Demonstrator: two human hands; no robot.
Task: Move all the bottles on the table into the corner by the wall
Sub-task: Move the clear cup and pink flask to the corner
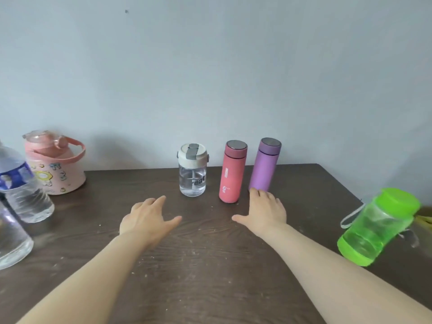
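Near the wall stand a clear bottle with a white lid, a red flask and a purple flask. A pink jug with a handle sits at the back left. Two clear water bottles stand at the left edge, one with a blue label and one cut off by the frame. A green bottle stands at the right edge. My left hand is open above the table's middle. My right hand is open, its fingertips just in front of the purple flask's base.
The dark wooden table ends at the grey wall behind the bottles. Its right edge runs diagonally past the green bottle. Something yellow shows behind the green bottle.
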